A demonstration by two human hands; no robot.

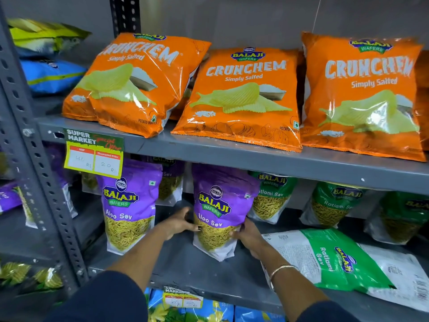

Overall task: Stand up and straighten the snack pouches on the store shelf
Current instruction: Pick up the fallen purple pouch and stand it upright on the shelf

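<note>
While both hands clasp the purple Aloo Sev pouch [218,212] low on its sides, left hand [177,223] and right hand [249,235], it stands nearly upright; a green Ratlami Sev pouch [343,263] lies flat just right of it.

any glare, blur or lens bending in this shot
Head view: glare streaks on the orange Crunchem bags; wide-angle bending bows the grey shelf edge and slants the upright post; the lower shelf sits in shadow, with soft corners; both hands and the purple Aloo Sev pouch read sharp.
</note>
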